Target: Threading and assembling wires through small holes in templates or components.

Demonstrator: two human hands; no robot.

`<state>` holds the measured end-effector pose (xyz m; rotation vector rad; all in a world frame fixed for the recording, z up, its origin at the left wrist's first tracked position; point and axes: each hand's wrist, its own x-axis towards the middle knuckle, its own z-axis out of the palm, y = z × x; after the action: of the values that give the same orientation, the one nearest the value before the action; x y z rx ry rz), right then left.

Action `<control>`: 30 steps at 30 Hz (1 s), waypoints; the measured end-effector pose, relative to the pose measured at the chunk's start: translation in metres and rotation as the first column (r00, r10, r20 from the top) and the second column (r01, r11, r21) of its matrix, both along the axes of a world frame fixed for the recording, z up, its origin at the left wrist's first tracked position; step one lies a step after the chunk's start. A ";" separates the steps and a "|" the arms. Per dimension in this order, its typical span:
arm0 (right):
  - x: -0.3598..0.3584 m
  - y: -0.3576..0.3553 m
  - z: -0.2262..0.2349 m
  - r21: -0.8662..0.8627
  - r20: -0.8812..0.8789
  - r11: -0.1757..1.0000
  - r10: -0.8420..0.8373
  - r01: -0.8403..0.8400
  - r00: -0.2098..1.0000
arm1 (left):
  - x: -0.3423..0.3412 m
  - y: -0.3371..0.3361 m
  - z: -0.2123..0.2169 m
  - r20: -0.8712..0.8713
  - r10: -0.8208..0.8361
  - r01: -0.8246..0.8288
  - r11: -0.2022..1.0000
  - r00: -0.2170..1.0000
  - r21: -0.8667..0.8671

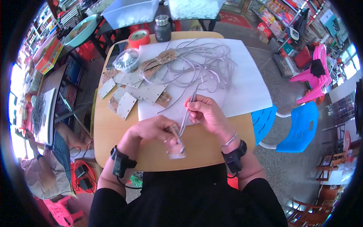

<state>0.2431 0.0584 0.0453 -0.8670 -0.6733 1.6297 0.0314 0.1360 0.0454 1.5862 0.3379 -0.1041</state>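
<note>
Between the thumb and fingers of my right hand point(207, 113) is a length of grey cable point(186, 118), running down toward my left hand point(160, 131). My left hand is blurred but curls round a small flat plate point(176, 152), whose details are smeared. Beyond my hands, a loose tangle of grey cables point(204, 62) lies on a white sheet point(249, 83). Left of the tangle are several pale rectangular plates point(126, 106) with small holes, some showing brown patterned faces point(153, 66). A clear container of small shiny parts point(126, 60) stands behind them.
A red tape roll point(139, 39) and a dark bottle point(163, 29) stand at the wooden table's point(113, 134) far edge. Translucent tubs point(130, 15) of white pieces are beyond. Blue chairs point(298, 126) are at right. Another person's arm point(45, 170) shows at far left.
</note>
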 end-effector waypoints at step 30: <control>0.007 0.007 -0.004 0.206 0.614 0.954 -0.298 0.216 0.731 | 0.006 0.002 -0.029 0.353 0.543 -0.556 0.828 0.762 -0.074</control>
<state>0.2498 0.0653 0.0414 -1.3835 -1.0574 1.0044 0.0370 0.1384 0.0168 1.4431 0.5045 0.6523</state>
